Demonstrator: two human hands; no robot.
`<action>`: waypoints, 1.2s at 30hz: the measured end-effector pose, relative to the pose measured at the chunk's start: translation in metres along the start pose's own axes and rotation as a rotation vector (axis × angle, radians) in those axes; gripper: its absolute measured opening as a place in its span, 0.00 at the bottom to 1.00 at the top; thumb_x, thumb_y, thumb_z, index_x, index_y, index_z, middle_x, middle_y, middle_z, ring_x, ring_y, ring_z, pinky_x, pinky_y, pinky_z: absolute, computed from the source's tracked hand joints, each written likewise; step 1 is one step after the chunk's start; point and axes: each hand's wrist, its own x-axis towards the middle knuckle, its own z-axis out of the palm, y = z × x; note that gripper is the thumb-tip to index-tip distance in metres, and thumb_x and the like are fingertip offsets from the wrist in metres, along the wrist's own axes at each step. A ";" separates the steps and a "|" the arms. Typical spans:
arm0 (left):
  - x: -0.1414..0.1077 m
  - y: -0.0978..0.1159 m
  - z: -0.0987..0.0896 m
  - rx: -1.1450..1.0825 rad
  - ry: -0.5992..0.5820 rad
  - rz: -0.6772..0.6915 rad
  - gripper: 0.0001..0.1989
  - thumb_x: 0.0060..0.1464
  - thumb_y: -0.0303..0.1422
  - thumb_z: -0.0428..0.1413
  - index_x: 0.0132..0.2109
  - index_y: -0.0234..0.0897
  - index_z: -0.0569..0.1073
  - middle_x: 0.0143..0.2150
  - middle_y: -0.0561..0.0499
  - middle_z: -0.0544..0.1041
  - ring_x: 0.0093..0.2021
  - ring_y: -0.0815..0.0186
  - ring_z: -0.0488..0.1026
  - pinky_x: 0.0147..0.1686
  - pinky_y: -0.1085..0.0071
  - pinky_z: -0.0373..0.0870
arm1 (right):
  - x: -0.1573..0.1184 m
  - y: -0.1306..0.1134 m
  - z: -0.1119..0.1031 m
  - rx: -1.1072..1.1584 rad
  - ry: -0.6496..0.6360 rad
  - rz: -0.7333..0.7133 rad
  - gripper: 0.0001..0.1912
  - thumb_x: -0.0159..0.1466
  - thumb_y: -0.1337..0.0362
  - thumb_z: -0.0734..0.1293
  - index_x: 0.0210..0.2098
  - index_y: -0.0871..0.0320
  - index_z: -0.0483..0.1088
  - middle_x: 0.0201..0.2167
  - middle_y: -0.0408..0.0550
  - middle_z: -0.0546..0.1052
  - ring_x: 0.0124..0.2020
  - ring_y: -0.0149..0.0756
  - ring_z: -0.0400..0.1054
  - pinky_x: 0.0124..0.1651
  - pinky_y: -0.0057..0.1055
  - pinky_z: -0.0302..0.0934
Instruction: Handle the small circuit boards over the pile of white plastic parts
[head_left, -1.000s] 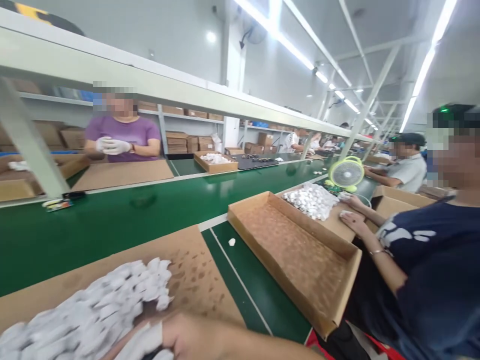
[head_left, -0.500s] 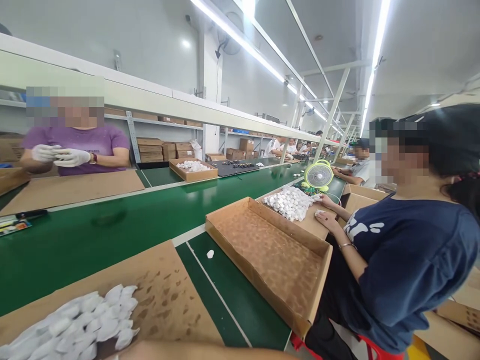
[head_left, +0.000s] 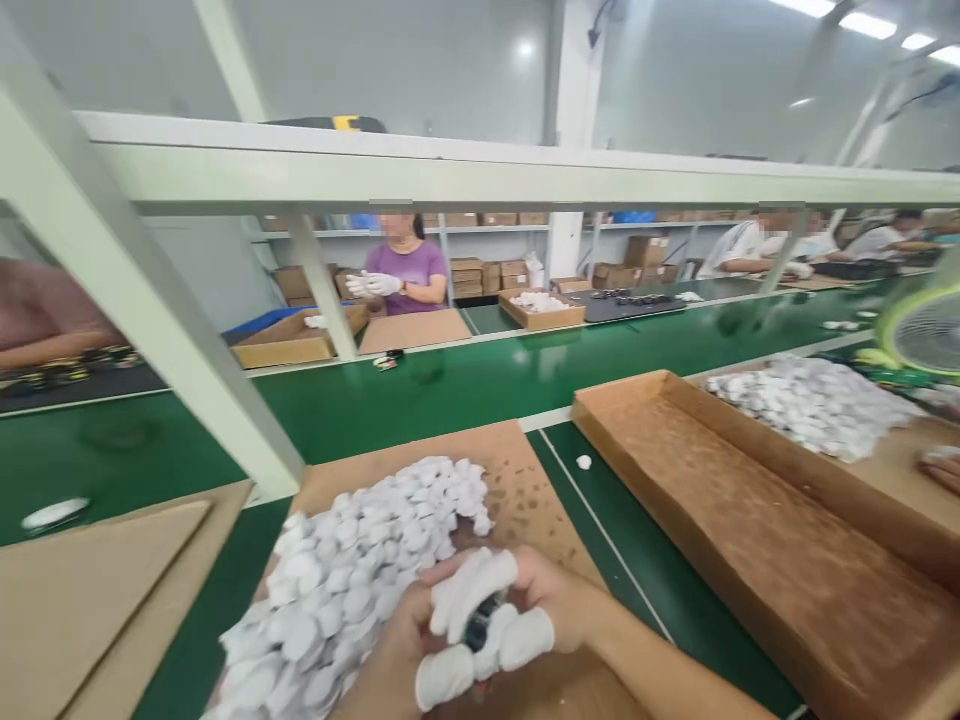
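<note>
My left hand and my right hand meet low in the view, white covers on several fingertips. Between them, both sets of fingers close around a small dark part; a bit of red shows below it. Its exact kind is hard to make out, as the fingers hide most of it. Just beyond and to the left, a large pile of small white wrapped pieces spreads over a cardboard sheet with dark stains.
To the right stands a shallow cardboard tray. One white piece lies on the green bench. A slanted white post rises at left. Across the green belt sits a person in purple; a green fan is far right.
My view has swung left and down from the neighbour at right. Both hands have come into full view around the dark part; before, only a forearm showed at the bottom edge.
</note>
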 end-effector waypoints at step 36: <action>0.003 0.003 0.006 0.081 -0.038 -0.034 0.10 0.31 0.29 0.67 0.22 0.31 0.73 0.23 0.52 0.68 0.25 0.70 0.63 0.22 0.77 0.59 | -0.009 0.000 0.006 -0.183 0.078 0.009 0.13 0.54 0.54 0.69 0.26 0.59 0.73 0.33 0.52 0.74 0.51 0.46 0.61 0.52 0.43 0.54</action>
